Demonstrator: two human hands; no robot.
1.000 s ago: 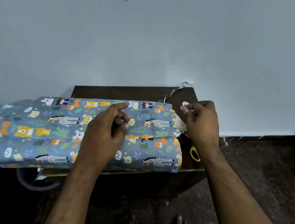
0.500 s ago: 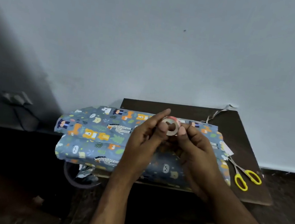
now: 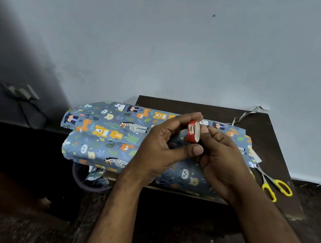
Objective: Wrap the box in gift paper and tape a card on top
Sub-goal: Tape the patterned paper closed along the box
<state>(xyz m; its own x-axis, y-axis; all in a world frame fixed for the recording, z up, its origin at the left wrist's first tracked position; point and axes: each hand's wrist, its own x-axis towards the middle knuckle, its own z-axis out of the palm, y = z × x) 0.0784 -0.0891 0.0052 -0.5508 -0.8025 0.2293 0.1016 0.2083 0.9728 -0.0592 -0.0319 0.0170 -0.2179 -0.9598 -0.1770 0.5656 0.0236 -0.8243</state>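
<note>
Tape roll held above the wrapped box

Box itself is hidden: only the animal-print gift paper (image 3: 112,135) folded over it can be seen, lying on the dark table (image 3: 273,137). No card can be made out. A red tape roll (image 3: 193,131) is gripped on edge above the paper by the left hand (image 3: 160,148) and the right hand (image 3: 220,156), fingers curled round it. Yellow scissors (image 3: 276,187) are seen to the right, beside the paper. A round bin (image 3: 89,179) below the table edge is mostly hidden; crumpled paper scraps are seen in it.
</note>
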